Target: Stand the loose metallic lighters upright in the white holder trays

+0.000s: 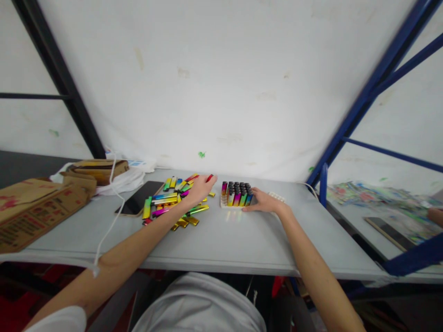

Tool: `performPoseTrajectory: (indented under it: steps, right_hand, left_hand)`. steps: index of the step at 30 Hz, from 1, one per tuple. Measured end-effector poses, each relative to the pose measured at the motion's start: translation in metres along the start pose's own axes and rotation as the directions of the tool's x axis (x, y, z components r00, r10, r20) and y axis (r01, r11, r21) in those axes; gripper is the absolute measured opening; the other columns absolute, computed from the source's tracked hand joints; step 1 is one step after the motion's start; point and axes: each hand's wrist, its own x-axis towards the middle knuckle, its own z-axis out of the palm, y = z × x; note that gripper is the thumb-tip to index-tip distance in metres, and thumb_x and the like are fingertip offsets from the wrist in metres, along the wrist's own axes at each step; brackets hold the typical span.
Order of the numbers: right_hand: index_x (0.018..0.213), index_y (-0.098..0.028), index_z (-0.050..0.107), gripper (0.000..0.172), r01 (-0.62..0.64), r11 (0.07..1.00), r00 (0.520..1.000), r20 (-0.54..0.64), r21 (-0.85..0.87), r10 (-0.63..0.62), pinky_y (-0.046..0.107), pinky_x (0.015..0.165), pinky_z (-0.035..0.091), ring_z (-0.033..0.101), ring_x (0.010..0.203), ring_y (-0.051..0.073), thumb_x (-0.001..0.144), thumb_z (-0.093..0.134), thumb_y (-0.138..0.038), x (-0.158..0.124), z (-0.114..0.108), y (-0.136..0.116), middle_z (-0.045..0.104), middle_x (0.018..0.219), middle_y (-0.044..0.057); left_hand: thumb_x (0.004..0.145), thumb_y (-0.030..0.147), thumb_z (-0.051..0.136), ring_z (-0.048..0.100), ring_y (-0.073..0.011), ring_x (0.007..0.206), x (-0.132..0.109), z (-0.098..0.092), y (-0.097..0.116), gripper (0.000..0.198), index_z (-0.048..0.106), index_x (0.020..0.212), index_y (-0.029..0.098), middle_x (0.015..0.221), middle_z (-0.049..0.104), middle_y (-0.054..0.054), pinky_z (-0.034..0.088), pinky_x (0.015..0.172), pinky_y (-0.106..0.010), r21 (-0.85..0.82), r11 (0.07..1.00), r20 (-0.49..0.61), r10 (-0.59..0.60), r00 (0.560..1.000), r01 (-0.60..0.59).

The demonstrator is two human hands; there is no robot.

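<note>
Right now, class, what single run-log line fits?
left hand: holds red item | right hand: touching lighter tray | loose lighters: heaped beside phone

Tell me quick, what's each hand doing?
Left hand: closed, holding a red lighter.
Right hand: open, thumb and fingers spread at the lighter tray.

This place seems to be a simple workshop, with benches for work by hand. A grey worktop [263, 244] stands against a stained white wall [242, 92], between a black metal post [62, 74] and a blue metal frame [367, 87]. On it there are many loose lighters [147, 208], a tray [232, 206] with others in rows, and a printed cardboard box [38, 212]. Beyond the blue frame, a second worktop [356, 221] carries a blurred, colourful heap [367, 193].
</note>
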Motion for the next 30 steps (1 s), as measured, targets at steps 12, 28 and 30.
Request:
performPoseTrajectory:
  steps: [12,28,30]
  right_hand:
    - [0.134,-0.013,0.065,0.076,0.022,1.000,1.000,0.006,-0.011,-0.022,0.051,0.116,0.044,0.059,0.128,0.036,0.074,0.085,-0.055,0.002,0.001,0.001,0.063,0.137,0.018]
    - [0.136,-0.013,0.064,0.085,0.009,1.000,1.000,-0.013,-0.008,-0.009,0.048,0.118,0.042,0.059,0.129,0.037,0.069,0.086,-0.060,0.005,0.006,0.008,0.062,0.139,0.018]
    - [0.137,-0.012,0.064,0.085,0.007,1.000,1.000,-0.005,-0.010,-0.007,0.048,0.118,0.042,0.059,0.130,0.037,0.069,0.086,-0.060,0.005,0.005,0.007,0.061,0.140,0.019]
  left_hand:
    - [0.085,0.035,0.049,0.038,-0.0131,0.053,-0.002,0.001,-0.001,0.034,0.039,0.054,0.022,0.051,0.036,0.004,0.023,0.053,-0.028,0.284,0.946,-0.013,0.164,0.986,-0.154]
    - [0.091,0.054,0.057,0.036,-0.0071,0.041,0.002,0.007,-0.022,0.032,0.044,0.092,0.025,0.058,0.041,0.011,0.034,0.044,-0.018,-0.154,0.980,0.171,-0.095,0.981,0.122]
    - [0.094,0.057,0.053,0.042,-0.0084,0.044,0.003,0.006,-0.021,0.035,0.045,0.089,0.024,0.060,0.046,0.009,0.039,0.046,-0.020,-0.128,0.989,0.210,-0.049,0.977,0.078]
